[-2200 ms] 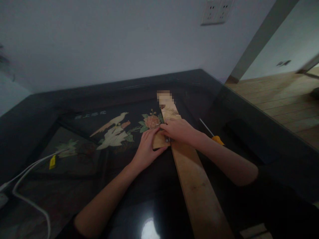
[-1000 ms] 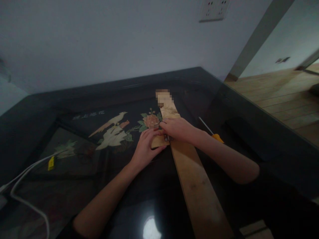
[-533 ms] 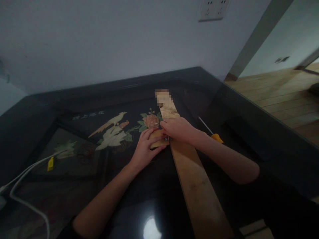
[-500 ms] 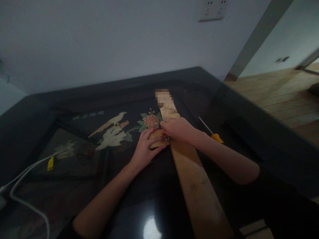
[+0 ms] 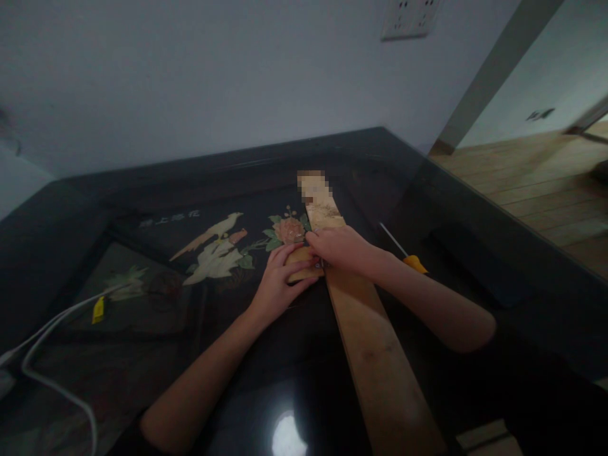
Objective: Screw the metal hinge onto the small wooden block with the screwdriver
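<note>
A dark glossy table (image 5: 294, 354) with a bird and flower picture under its glass stands against a pale wall, and a wooden floor shows at the right. On the table lies a long plank (image 5: 370, 342). Its long axis runs from the near right edge of the view away toward the wall, leaning a little to the left as it goes.

Beside the plank, on its left edge and about in the middle of its length, sits a small wood block (image 5: 300, 265). The block touches the plank, and a small metal part (image 5: 319, 266), maybe a hinge, seems to sit at the joint, but it is too small to tell surely.

The left hand (image 5: 274, 288) comes from the near left and lies on the block from the left side, with fingers curled over it and holding it against the plank. The right hand (image 5: 339, 248) comes from the right across the plank and its fingertips close on the joint, pinching something small there; what exactly I cannot tell. So the block lies between both hands, directly under the fingers of the left and just left of the right fingertips. The left hand is the nearer one to it.

A screwdriver (image 5: 406, 252) with a yellow handle lies to the right of the plank, near the right forearm and not touched. A white cable (image 5: 52, 373) lies far at the left
</note>
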### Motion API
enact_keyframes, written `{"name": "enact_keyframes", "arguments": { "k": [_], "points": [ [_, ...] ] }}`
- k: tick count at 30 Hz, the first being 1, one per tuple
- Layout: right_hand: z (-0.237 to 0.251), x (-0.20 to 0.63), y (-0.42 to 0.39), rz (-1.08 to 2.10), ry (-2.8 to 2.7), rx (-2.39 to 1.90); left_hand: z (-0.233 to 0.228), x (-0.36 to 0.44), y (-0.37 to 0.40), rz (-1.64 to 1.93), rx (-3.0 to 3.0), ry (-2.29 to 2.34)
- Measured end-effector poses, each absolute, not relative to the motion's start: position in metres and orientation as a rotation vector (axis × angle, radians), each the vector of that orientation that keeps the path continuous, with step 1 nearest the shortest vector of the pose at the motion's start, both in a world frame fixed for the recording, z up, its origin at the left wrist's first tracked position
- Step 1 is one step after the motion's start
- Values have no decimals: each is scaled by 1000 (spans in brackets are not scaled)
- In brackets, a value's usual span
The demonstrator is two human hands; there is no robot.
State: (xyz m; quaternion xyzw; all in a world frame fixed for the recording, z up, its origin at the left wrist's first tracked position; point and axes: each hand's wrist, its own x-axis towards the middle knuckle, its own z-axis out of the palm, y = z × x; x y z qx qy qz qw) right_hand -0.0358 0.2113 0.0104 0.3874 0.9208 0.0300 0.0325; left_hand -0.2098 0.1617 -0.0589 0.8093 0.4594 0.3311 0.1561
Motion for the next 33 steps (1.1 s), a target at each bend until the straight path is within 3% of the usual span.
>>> {"name": "enact_keyframes", "arguments": {
  "k": [33],
  "points": [
    [9, -44, 202, 161, 2780, 1311, -58, -211, 162, 994, 2339, 1273]
  ]
}}
